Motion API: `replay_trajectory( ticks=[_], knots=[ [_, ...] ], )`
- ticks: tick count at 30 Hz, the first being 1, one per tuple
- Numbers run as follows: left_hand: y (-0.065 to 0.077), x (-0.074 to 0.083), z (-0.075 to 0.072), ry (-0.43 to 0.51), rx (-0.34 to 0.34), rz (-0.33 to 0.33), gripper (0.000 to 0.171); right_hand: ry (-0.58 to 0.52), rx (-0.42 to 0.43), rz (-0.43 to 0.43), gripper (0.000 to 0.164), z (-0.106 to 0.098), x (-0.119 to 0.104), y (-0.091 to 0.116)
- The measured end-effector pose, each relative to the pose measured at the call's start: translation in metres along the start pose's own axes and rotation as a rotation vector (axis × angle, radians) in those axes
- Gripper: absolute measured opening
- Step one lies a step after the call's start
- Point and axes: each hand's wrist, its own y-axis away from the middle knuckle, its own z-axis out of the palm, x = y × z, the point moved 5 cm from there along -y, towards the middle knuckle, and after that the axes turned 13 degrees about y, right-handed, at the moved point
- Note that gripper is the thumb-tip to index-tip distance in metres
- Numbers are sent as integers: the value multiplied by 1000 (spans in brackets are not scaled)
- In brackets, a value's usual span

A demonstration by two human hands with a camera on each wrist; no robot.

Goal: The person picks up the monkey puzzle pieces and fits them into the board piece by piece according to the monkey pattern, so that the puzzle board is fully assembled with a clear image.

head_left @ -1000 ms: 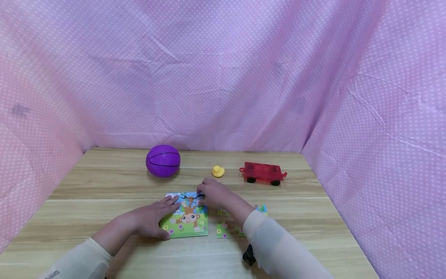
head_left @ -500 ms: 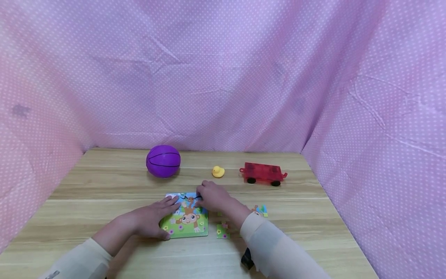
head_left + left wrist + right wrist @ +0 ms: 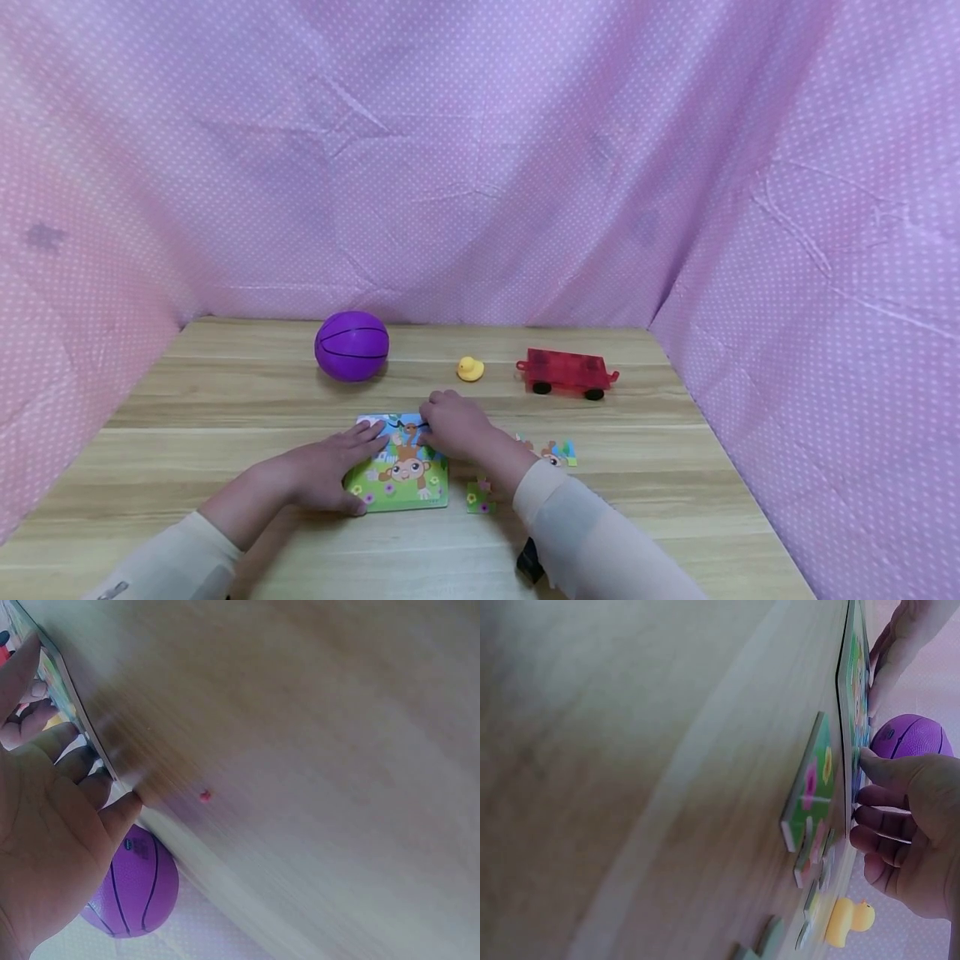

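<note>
A square monkey jigsaw puzzle (image 3: 405, 479) lies flat on the wooden table. My left hand (image 3: 330, 468) rests on its left side with fingers spread, thumb by the lower left edge. In the left wrist view, the fingers of that left hand (image 3: 56, 802) reach along the puzzle's edge. At the upper right corner, my right hand (image 3: 459, 427) touches the puzzle with bent fingers. The right wrist view shows the right thumb (image 3: 877, 769) against the board, with the other fingers curled beside it. Whether a piece is pinched there is hidden.
Loose puzzle pieces (image 3: 480, 497) lie right of the board, some partly behind the right forearm. Toward the back are a purple ball (image 3: 352, 347), a yellow rubber duck (image 3: 470, 369) and a red toy wagon (image 3: 567, 372). Pink dotted cloth (image 3: 480, 167) encloses the table.
My right hand has shifted slightly left and down over the puzzle's upper right corner, its forearm uncovering and covering different loose pieces. My left hand has stayed in place.
</note>
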Motion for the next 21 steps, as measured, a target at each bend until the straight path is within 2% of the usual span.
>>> replay_trajectory(
  ticks=[6, 12, 16, 21],
  knots=[
    [-1, -2, -1, 19, -1, 9, 99, 17, -18, -4, 28, -2, -2, 0],
    [0, -8, -4, 102, 36, -24, 113, -4, -34, 4, 25, -3, -2, -1],
    [1, -10, -5, 74, 65, -51, 119, -12, -37, 13, 24, -1, -2, -2],
    [3, -14, -5, 53, 71, -67, 116, -11, -33, 15, 24, -1, -2, -1]
  ],
)
